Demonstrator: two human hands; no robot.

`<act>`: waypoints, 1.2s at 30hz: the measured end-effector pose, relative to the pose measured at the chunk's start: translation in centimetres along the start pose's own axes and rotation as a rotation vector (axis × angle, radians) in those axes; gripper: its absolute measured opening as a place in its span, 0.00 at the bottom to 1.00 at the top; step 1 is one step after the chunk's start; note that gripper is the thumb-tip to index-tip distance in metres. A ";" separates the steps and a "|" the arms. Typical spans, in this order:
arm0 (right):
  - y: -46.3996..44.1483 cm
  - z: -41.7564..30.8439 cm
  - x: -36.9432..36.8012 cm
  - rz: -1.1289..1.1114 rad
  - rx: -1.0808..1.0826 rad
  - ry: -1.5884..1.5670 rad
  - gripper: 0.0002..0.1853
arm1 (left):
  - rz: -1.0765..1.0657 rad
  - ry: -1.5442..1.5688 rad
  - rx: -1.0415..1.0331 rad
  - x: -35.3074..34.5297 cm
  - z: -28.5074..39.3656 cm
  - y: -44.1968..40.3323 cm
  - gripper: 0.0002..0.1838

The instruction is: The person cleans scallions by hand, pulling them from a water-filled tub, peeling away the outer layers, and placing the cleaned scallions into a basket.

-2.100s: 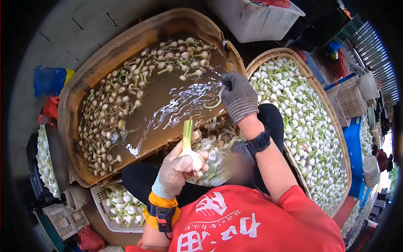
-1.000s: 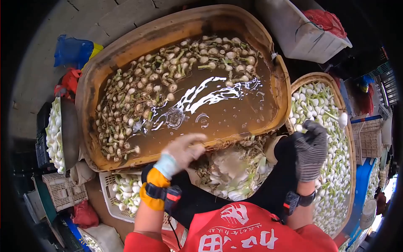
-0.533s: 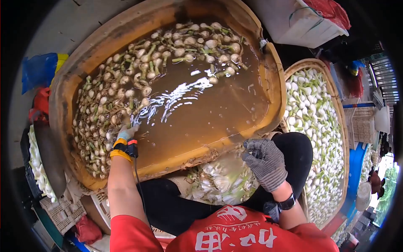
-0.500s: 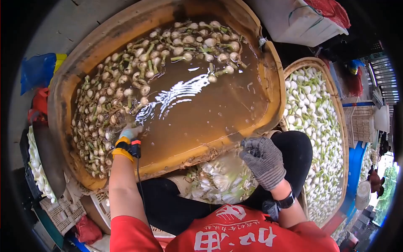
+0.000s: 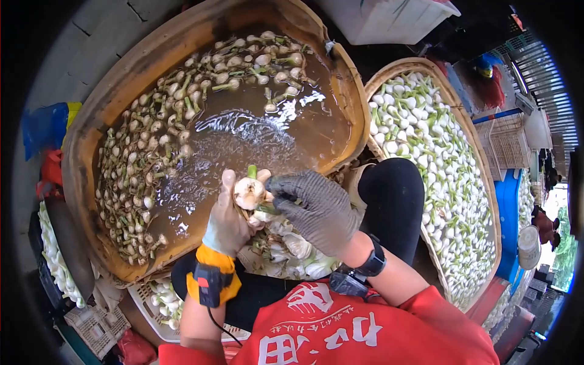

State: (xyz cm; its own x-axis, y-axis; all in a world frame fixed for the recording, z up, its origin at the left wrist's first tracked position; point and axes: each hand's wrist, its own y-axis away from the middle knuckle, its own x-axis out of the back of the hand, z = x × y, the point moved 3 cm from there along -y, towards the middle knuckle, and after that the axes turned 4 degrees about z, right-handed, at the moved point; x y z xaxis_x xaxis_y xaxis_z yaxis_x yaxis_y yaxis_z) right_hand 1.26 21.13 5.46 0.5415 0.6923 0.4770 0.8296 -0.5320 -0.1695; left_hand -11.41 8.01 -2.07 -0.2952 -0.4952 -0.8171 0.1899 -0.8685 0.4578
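Above the near rim of the tub, my left hand (image 5: 226, 226), in a pale glove, is closed round garlic bulbs (image 5: 249, 193). The top bulb is cream with brownish roots, and a short green stem sticks up behind it. My right hand (image 5: 319, 210), in a grey knitted glove, has its fingers curled against the right side of the same bulbs. Its fingertips partly hide what they pinch. Below both hands lies a heap of peeled garlic skins and leaves (image 5: 298, 246).
The large yellow-brown tub (image 5: 201, 24) holds muddy water with many floating garlic bulbs. At right, a long basket (image 5: 365, 91) is full of white, cleaned garlic. A white crate (image 5: 143, 298) with garlic stands at lower left. My knee (image 5: 395, 194) rises between tub and basket.
My left hand has come out of the water with garlic bulbs and moved right toward me. My right hand has moved left to meet it. The water is now rippled.
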 end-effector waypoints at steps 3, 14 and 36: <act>0.4 -1.2 0.6 0.023 0.137 -0.011 0.15 | 0.250 -0.228 -0.223 -4.5 -2.5 1.7 0.31; 4.6 -2.9 1.8 0.038 0.153 0.117 0.15 | 0.519 -0.621 -0.335 -7.3 -5.3 5.2 0.24; 0.7 0.3 5.7 0.142 -0.021 0.100 0.14 | 0.213 -0.710 -0.302 -10.2 -6.9 10.7 0.31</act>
State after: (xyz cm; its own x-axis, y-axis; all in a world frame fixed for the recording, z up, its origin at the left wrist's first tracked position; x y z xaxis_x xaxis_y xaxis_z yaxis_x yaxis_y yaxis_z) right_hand 4.98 24.84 7.78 0.6355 0.5584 0.5331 0.7423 -0.6318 -0.2231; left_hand 0.05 3.87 8.75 -0.7302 -0.6325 -0.2582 0.5248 -0.7613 0.3808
